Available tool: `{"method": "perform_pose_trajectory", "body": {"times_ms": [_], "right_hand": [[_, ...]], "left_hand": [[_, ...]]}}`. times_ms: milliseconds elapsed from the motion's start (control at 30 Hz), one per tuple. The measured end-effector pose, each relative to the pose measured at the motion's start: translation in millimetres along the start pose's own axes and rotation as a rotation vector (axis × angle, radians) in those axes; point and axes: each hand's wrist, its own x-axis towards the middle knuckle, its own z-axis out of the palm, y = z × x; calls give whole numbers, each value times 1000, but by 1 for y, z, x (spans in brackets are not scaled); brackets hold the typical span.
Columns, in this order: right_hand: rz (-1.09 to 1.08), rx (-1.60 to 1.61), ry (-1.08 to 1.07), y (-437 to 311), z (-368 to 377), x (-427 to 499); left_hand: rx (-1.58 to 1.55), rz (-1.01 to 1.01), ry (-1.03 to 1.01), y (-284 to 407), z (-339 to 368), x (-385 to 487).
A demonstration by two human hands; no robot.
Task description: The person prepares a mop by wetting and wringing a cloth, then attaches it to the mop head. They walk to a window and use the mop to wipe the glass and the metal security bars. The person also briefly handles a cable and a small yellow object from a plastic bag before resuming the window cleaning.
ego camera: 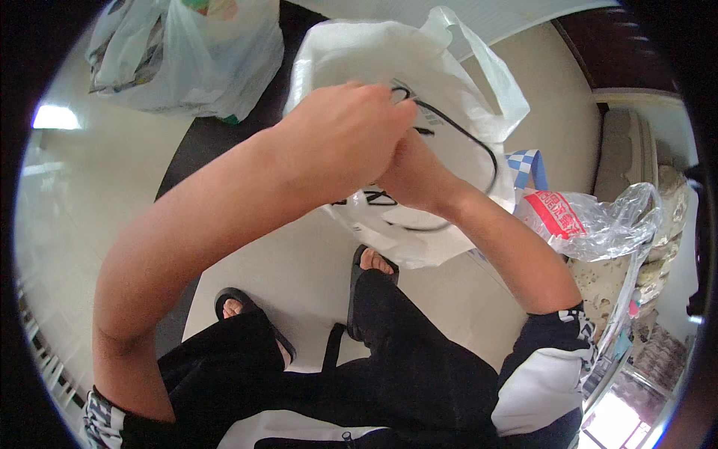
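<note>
My left hand (350, 134) and my right hand (418, 171) meet over an upright white plastic bag (348, 50). A thin black cable (468, 134) loops out from the fingers of my left hand, curves down the right side and passes behind my right wrist. My left hand is closed on this cable near its upper end. A short black piece juts out just above my right hand, which is closed too, its fingertips hidden beneath my left hand. More black strands show below the hands, against the bag. What else lies within the hands is hidden.
A filled translucent plastic bag (219, 62) rests on a black surface (207, 143) at the upper left. A clear bag with a red label (594, 221) and a blue-and-white checked strap (524, 165) are at the right. Sandalled feet stand on the tiled floor (303, 297).
</note>
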Motion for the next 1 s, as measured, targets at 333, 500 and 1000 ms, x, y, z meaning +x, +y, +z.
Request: {"method": "perform_pose_trajectory", "body": {"times_ms": [333, 500, 1000], "right_hand": [[391, 305, 238, -10, -35, -34], [315, 415, 366, -35, -38, -31], [303, 524, 416, -38, -36, -45]], "left_hand": [[-334, -205, 121, -5, 9, -10], [-724, -327, 181, 14, 13, -7], [-1284, -508, 498, 25, 46, -10]]}}
